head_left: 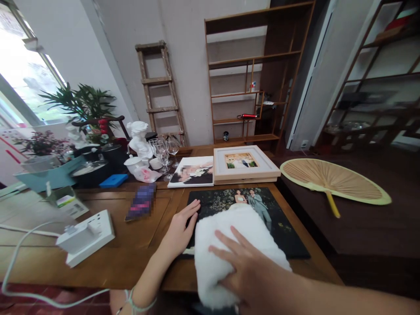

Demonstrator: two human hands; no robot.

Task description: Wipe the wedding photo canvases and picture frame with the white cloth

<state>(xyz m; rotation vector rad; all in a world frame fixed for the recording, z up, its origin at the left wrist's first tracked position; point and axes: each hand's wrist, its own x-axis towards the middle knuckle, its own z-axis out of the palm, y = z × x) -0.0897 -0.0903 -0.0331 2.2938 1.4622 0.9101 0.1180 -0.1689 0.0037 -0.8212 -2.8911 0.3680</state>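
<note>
A dark wedding photo panel (285,223) lies flat near the front of the wooden table, with a couple pictured in its upper part. Against its left edge rests my left hand (182,225), fingers stretched out and holding nothing. My right hand (244,264) presses a folded white towel (210,232) onto the panel's lower part. Its fingers are spread over the cloth, and the thumb side digs into a fold. The towel hides much of the picture and hangs past the near table edge. A framed photo (269,166) and a smaller photo panel (193,171) lie just behind.
On the left of the table (138,253) are a white power strip (106,227) with a cable, an open small box (70,203) and a blue box (113,180). Wine glasses (160,151) and a white bust (139,142) stand behind. A hand fan (315,175) lies right.
</note>
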